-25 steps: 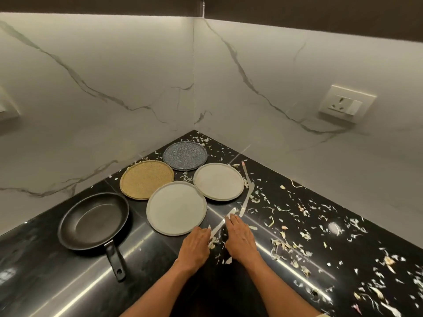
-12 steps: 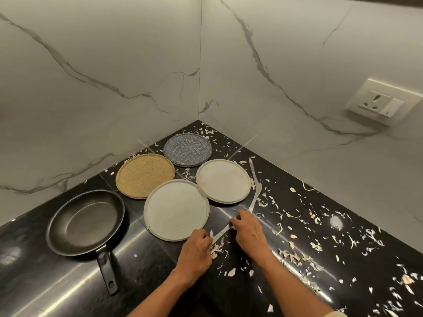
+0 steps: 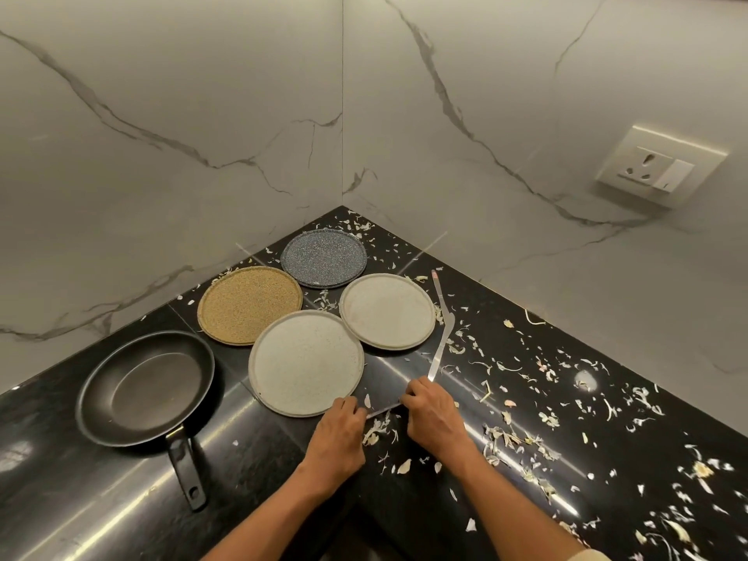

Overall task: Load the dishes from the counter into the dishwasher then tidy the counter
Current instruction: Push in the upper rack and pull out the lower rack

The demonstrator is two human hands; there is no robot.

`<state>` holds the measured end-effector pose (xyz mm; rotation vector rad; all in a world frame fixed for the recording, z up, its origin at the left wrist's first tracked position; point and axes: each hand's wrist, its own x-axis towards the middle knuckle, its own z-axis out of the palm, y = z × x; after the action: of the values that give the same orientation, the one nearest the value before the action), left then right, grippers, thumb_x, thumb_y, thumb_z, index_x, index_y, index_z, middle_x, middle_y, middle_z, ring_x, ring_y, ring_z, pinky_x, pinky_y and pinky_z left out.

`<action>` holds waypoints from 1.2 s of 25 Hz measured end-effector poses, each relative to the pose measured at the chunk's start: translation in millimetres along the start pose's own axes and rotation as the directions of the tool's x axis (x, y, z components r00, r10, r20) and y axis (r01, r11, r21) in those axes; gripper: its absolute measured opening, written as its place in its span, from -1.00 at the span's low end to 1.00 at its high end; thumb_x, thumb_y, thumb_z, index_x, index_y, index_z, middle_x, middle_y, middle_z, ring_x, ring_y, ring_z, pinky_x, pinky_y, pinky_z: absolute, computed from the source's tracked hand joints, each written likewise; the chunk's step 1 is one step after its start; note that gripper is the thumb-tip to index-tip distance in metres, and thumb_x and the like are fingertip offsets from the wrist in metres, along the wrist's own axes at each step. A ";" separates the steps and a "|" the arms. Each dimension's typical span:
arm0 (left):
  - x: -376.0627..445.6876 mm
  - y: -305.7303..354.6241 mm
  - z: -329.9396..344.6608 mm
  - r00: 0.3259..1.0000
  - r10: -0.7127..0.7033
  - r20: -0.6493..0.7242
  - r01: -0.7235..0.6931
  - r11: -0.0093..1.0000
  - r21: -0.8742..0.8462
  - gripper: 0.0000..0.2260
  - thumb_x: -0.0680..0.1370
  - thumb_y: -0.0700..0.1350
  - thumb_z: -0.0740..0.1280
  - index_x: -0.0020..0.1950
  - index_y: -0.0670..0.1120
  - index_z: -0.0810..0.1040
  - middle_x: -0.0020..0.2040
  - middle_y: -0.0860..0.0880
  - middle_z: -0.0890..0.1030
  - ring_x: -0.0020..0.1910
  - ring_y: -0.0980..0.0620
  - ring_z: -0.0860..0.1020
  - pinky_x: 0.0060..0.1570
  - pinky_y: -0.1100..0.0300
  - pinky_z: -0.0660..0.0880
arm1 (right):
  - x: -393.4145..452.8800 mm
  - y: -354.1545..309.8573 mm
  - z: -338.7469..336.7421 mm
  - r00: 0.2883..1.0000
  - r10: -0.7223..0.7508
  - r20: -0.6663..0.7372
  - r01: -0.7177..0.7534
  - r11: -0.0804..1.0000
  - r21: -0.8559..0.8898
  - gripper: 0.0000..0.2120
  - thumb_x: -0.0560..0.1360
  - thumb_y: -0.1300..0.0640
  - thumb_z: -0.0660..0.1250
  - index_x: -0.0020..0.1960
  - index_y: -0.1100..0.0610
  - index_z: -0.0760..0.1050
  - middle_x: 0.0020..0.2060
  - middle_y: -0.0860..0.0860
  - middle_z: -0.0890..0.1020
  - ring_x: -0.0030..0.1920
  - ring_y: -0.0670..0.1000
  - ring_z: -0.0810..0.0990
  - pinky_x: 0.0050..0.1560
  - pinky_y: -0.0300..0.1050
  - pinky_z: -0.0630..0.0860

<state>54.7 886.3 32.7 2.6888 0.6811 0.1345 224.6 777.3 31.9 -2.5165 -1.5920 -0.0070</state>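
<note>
A thin pale knife (image 3: 383, 410) lies on the black counter (image 3: 263, 479) between my hands. My right hand (image 3: 435, 417) pinches its far end. My left hand (image 3: 338, 437) has its curled fingers over the near end. A second long knife (image 3: 440, 330) lies beside the beige plate (image 3: 387, 310), its tip by my right hand. A large pale grey plate (image 3: 306, 362) sits just beyond my left hand. Behind it are a tan plate (image 3: 249, 304) and a blue-grey speckled plate (image 3: 324, 257). A black frying pan (image 3: 145, 388) stands at the left.
Vegetable peelings (image 3: 526, 439) are strewn over the counter's right half, and a few lie under my hands. Marble walls meet in the corner behind the plates. A wall socket (image 3: 659, 168) is at the right. The pan's handle (image 3: 187, 471) points toward me.
Both hands have slid forward along the knife toward the grey plate, and the right hand now pinches the knife's far end. The camera has moved closer to the corner.
</note>
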 end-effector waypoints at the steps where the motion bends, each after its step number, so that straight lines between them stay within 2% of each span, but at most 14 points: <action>1: -0.3 -1.5 -0.2 0.999 -0.040 0.005 0.040 0.999 -0.028 -0.82 0.34 -0.30 0.34 -0.12 -0.09 0.55 -0.09 -0.02 0.49 -0.09 -0.01 0.48 -0.18 0.18 0.50 | -1.1 0.5 -0.6 1.000 0.002 -0.016 -0.002 1.000 0.004 -0.84 0.32 0.35 0.46 -0.21 0.11 0.65 -0.26 -0.04 0.53 -0.24 -0.05 0.45 -0.27 -0.22 0.45; 3: -2.0 -6.5 -0.5 0.998 -0.059 -0.015 0.058 0.997 -0.041 -0.81 0.47 -0.29 0.25 -0.01 -0.09 0.58 -0.04 0.01 0.48 -0.01 0.01 0.46 -0.09 0.12 0.49 | -4.1 0.0 -3.6 0.998 0.018 -0.062 -0.015 0.998 0.054 -0.81 0.34 0.38 0.49 -0.21 0.10 0.66 -0.28 -0.05 0.53 -0.25 -0.05 0.46 -0.29 -0.20 0.45; 7: -10.8 -16.7 -8.7 0.996 -0.047 -0.079 0.039 0.994 -0.101 -0.81 0.56 -0.25 0.26 0.06 -0.01 0.58 0.00 0.07 0.48 -0.02 0.09 0.44 -0.09 0.14 0.49 | -11.7 -3.3 -11.5 0.983 0.068 -0.170 -0.032 0.979 0.203 -0.81 0.32 0.37 0.56 -0.24 0.12 0.65 -0.29 -0.05 0.56 -0.27 -0.04 0.50 -0.38 -0.11 0.52; 10: -26.6 -17.1 -16.3 0.992 -0.054 -0.118 0.038 0.990 -0.136 -0.83 0.56 -0.26 0.31 0.03 0.00 0.56 -0.01 0.09 0.47 -0.04 0.12 0.44 -0.10 0.17 0.50 | -27.3 -9.4 -16.4 0.981 0.079 -0.180 -0.025 0.959 0.283 -0.85 0.36 0.34 0.56 -0.21 0.13 0.68 -0.27 -0.04 0.59 -0.26 -0.03 0.53 -0.38 -0.09 0.54; 14: -54.0 -6.1 -18.4 0.989 -0.024 -0.145 0.002 0.989 -0.148 -0.80 0.52 -0.34 0.33 -0.01 -0.04 0.58 -0.05 0.07 0.46 -0.08 0.12 0.43 -0.15 0.16 0.51 | -61.9 -12.9 -18.7 0.979 0.060 -0.194 0.000 0.954 0.299 -0.87 0.37 0.32 0.55 -0.16 0.13 0.69 -0.24 -0.03 0.58 -0.23 0.00 0.55 -0.36 -0.02 0.56; 20: -110.0 31.4 -14.8 0.981 0.082 -0.175 -0.107 0.985 -0.137 -0.83 0.49 -0.33 0.42 -0.03 -0.07 0.63 -0.07 0.05 0.50 -0.09 0.15 0.43 -0.18 0.27 0.49 | -139.8 -11.0 -29.0 0.975 0.071 -0.208 -0.008 0.958 0.286 -0.83 0.34 0.30 0.59 -0.17 0.08 0.70 -0.27 -0.04 0.53 -0.25 -0.02 0.50 -0.35 -0.21 0.42; 26: -184.8 78.0 4.0 0.976 0.088 -0.199 -0.111 0.988 -0.106 -0.79 0.44 -0.38 0.40 -0.12 -0.07 0.63 -0.14 0.02 0.52 -0.13 0.04 0.46 -0.24 0.11 0.51 | -235.1 -19.3 -37.9 0.969 0.087 -0.230 -0.012 0.951 0.309 -0.83 0.32 0.31 0.59 -0.19 0.08 0.70 -0.28 -0.02 0.54 -0.25 0.04 0.53 -0.40 -0.13 0.47; 30: -251.5 99.6 19.4 0.984 0.127 -0.123 -0.134 0.989 -0.055 -0.79 0.41 -0.39 0.36 -0.14 -0.08 0.60 -0.16 -0.03 0.51 -0.13 -0.05 0.48 -0.25 0.03 0.52 | -309.7 -38.8 -34.2 0.970 0.111 -0.216 -0.036 0.946 0.323 -0.85 0.32 0.28 0.59 -0.21 0.08 0.69 -0.28 -0.02 0.54 -0.24 0.07 0.54 -0.40 -0.10 0.51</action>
<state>-118.9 678.7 50.5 2.6802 0.5252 0.3476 58.8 510.9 42.7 -2.2320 -1.2919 -0.0311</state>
